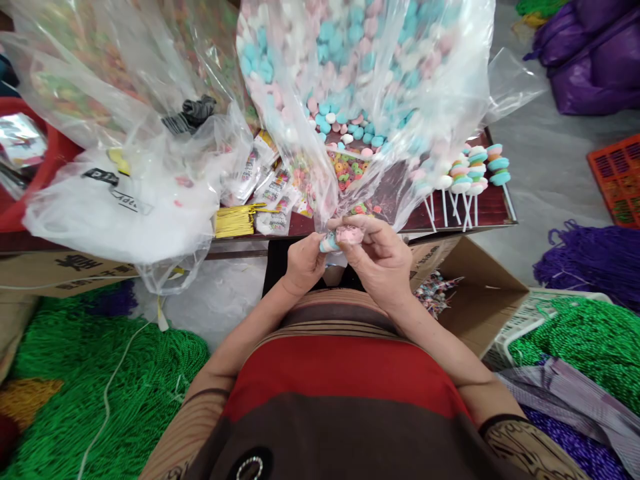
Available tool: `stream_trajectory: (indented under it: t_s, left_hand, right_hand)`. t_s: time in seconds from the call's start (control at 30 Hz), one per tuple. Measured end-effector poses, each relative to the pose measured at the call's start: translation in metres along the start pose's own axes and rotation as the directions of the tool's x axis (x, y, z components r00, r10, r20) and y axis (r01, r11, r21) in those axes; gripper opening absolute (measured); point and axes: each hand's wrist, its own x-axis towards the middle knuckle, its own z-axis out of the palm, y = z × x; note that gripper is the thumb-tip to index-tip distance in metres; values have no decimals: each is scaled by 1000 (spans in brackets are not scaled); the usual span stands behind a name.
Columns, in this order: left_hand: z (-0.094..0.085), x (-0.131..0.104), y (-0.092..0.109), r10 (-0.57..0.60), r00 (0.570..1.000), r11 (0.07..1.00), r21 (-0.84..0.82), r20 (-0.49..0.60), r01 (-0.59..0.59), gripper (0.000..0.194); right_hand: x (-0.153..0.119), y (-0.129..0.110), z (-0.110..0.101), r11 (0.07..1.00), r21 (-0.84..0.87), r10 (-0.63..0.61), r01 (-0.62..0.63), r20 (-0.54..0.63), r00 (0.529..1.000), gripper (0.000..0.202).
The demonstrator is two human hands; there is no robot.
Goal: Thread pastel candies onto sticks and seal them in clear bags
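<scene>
Over the table's front edge, my left hand (305,261) is closed with its fingertips on a blue and white marshmallow (329,243). Right against it, a pink marshmallow (349,235) sits between the thumb and fingers of my right hand (383,259). No stick shows between my hands. Just beyond them lies the opening of a big clear plastic bag (285,133) full of pink, blue and white marshmallows (350,127). Ring-shaped gummies (350,168) lie near the bag's mouth. To the right, several finished marshmallow skewers (475,170) lie with white sticks hanging over the edge.
On the left are a white plastic bag (125,207), yellow twist ties (234,221), small printed packets (274,193) and a red tub (55,133). An open cardboard box (480,287) stands below at right. Green strands (125,380) cover the floor at left.
</scene>
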Motion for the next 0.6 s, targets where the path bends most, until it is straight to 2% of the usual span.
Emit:
stream_trajectory:
  t_s: [0.1,0.2,0.3,0.37,0.43,0.5,0.53,0.6]
  left_hand:
    - [0,1,2,-24,1000,1000,-3,17,24,60]
    - [-1,5,7,-79,995,993,-87,59,83,61]
    - [-4,8,15,-238,958,930,-247,158,272,59]
    - [-7,11,21,-386,881,791,-393,272,469,56]
    - [-9,13,28,-466,770,563,-526,435,638,55]
    - [-12,16,35,-445,682,349,-589,580,729,55]
    - [-13,17,39,-421,656,279,-598,627,751,56]
    - [-15,18,43,-384,633,223,-597,672,770,56]
  right_hand:
    - [-1,0,2,1000,5,-13,13,-29,1000,20]
    - [2,4,1,1000,18,0,1,-69,998,20]
    - [11,9,-3,1000,7,31,-30,-98,995,30]
    - [20,11,-8,999,9,54,-54,-72,996,43]
    - [28,12,-12,995,35,97,-97,3,995,56]
    - [34,13,-15,984,89,144,-153,108,984,64]
    - [36,14,-15,975,120,166,-186,158,973,66]
    - [38,16,-14,954,177,201,-241,219,955,65]
